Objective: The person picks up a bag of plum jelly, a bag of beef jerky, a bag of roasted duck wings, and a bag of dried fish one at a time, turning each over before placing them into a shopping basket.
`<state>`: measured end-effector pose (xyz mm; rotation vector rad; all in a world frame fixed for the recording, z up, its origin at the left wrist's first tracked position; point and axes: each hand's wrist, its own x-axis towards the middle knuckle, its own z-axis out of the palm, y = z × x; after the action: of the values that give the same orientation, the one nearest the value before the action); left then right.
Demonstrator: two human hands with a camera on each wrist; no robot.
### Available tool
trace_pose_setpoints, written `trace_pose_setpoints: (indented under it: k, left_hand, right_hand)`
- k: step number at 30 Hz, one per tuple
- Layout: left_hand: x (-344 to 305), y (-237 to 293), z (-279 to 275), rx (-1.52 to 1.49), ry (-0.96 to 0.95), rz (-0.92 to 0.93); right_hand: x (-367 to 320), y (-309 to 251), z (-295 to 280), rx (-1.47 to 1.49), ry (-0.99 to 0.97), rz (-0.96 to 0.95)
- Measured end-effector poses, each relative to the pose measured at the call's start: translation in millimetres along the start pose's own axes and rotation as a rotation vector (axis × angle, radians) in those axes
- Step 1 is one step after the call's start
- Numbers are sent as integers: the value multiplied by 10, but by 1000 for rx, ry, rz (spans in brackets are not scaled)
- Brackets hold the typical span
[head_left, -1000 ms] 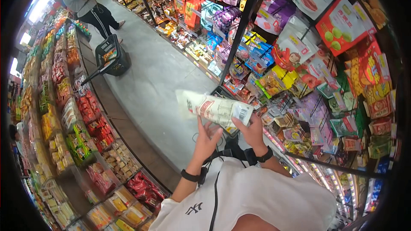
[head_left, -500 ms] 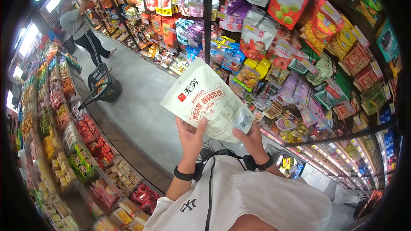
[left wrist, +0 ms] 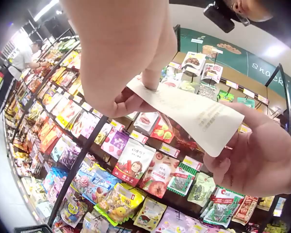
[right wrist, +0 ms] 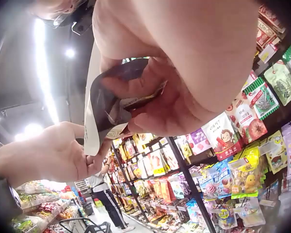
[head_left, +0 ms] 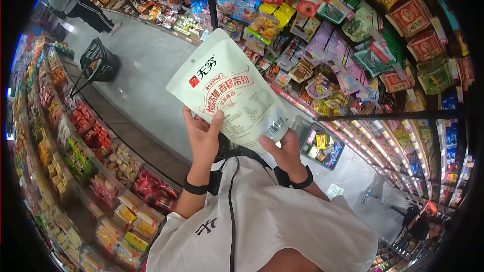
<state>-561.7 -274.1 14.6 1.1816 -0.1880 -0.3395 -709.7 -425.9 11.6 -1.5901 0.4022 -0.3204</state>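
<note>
Gripping the lower left edge of a white snack pouch [head_left: 229,90] printed "Roasted", the left hand [head_left: 203,133] has its thumb on the printed face and its fingers behind. The right hand [head_left: 286,150] pinches the pouch's bottom right corner in the same way, thumb just beside the barcode [head_left: 274,128]. Held up in front of the person's white shirt [head_left: 292,206], the pouch tilts, its top edge toward the upper left of the head view. Each wrist wears a black band [head_left: 196,187]. To the right hang rows of bagged snacks, among them a purple packet [head_left: 330,45]; below them, near the right hand, a dark container [head_left: 316,161] of small colourful packets stands low down. Across the aisle, red packets [head_left: 154,186] fill a bin. Farther up, a dark shopping basket [head_left: 108,65] stands on the floor near another person [head_left: 91,15] in striped dark trousers.
</note>
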Motion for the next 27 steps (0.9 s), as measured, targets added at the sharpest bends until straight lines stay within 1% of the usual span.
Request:
trace_pose_setpoints:
  k: [2, 6, 8, 11, 14, 17, 19, 20, 23, 26, 27]
  left_hand:
    - [-57, 20, -66, 0, -22, -18]
    - [-47, 43, -252, 15, -91, -14]
    - [-65, 157, -378, 10, -79, -5]
    - [-44, 252, -681, 54, -27, 73]
    - [-45, 493, -1145, 45, 40, 136]
    - [18, 734, -1604, 51, 127, 203]
    - [84, 873, -1869, 56, 152, 182]
    - [118, 982, -2120, 62, 171, 168]
    - [233, 1068, -2375, 44, 191, 178]
    - [395, 1122, -2510, 56, 188, 179]
    - [454, 1130, -2541, 51, 194, 174]
  right_hand:
    - [-115, -38, 24, -46, 7, -34]
    - [-206, -121, 153, -95, 32, -27]
    - [-200, -122, 310, -94, 30, -55]
    - [-75, -211, 611, -22, 0, -5]
    - [96, -268, 1116, -3, -55, -2]
    - [242, -286, 1713, 59, -65, -38]
    - [328, -308, 2014, 43, -105, -44]
    - [365, -328, 2283, 37, -131, -40]
    - [476, -407, 2567, 25, -136, -62]
    - [645, -366, 2678, -59, -191, -124]
    - [708, -371, 2718, -55, -192, -115]
